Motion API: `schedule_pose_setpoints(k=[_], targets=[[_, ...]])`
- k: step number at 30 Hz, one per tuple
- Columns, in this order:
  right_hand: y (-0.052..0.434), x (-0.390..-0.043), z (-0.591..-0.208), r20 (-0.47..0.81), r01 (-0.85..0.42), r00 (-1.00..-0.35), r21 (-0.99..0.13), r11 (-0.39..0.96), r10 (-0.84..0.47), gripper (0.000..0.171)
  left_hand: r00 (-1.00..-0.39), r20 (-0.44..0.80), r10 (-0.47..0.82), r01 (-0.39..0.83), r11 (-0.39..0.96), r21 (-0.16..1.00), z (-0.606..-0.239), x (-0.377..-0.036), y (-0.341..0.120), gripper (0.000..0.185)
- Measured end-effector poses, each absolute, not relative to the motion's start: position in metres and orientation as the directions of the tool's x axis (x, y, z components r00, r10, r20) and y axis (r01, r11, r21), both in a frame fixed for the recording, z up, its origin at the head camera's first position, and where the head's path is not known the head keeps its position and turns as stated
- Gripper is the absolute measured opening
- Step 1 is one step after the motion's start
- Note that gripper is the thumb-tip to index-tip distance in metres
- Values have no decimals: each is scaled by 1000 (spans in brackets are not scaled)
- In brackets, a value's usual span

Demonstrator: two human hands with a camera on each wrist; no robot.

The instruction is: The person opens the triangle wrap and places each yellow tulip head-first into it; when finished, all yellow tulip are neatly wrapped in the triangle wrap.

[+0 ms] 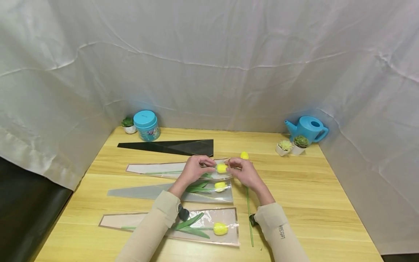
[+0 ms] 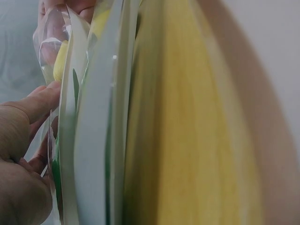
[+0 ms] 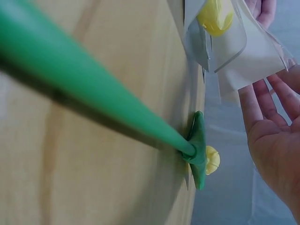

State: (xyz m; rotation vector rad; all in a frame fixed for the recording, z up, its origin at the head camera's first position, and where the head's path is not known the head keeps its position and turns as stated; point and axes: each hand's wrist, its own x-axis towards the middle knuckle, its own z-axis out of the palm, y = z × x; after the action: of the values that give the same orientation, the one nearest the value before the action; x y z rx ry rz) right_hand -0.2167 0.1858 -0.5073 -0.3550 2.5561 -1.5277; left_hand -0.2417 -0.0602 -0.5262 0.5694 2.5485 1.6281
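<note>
A clear-fronted flower sleeve (image 1: 139, 168) with a pink border lies across the table, holding an artificial yellow tulip (image 1: 221, 168). My left hand (image 1: 198, 168) grips the sleeve beside the bloom, fingers and thumb at its film in the left wrist view. At the wide right end my right hand (image 1: 243, 173) pinches the sleeve's edge between thumb and fingers; the right wrist view shows the white backing (image 3: 248, 70) raised there. Under my right forearm runs a loose tulip's green stem (image 1: 248, 207), its yellow head (image 1: 244, 155) just beyond that hand.
Nearer me lie a grey sleeve (image 1: 140, 193) and a pink-bordered sleeve (image 1: 226, 214), each holding a yellow tulip. A black sleeve (image 1: 196, 147) lies farther back. Behind stand a blue tub (image 1: 146, 127), small potted succulents (image 1: 283, 147) and a blue watering can (image 1: 307, 127).
</note>
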Motion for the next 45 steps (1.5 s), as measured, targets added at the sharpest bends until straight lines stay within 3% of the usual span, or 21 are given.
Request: schedule_pose_setpoints(k=[11, 21, 30, 45], targets=[[187, -215, -508, 26, -133, -967, -899, 417, -252, 28, -938, 170, 301, 293, 432, 853, -528, -250, -64, 14], [190, -214, -509, 16, -94, -983, -901, 422, -185, 39, -944, 118, 307, 260, 478, 839, -532, -254, -67, 15], [191, -212, -507, 14, -130, -964, -894, 429, -264, 42, -951, 95, 294, 244, 528, 813, -534, -258, -65, 19], [193, -211, -511, -17, -118, -963, -872, 475, -271, 40, -951, 51, 304, 214, 534, 818, -533, -258, -66, 23]])
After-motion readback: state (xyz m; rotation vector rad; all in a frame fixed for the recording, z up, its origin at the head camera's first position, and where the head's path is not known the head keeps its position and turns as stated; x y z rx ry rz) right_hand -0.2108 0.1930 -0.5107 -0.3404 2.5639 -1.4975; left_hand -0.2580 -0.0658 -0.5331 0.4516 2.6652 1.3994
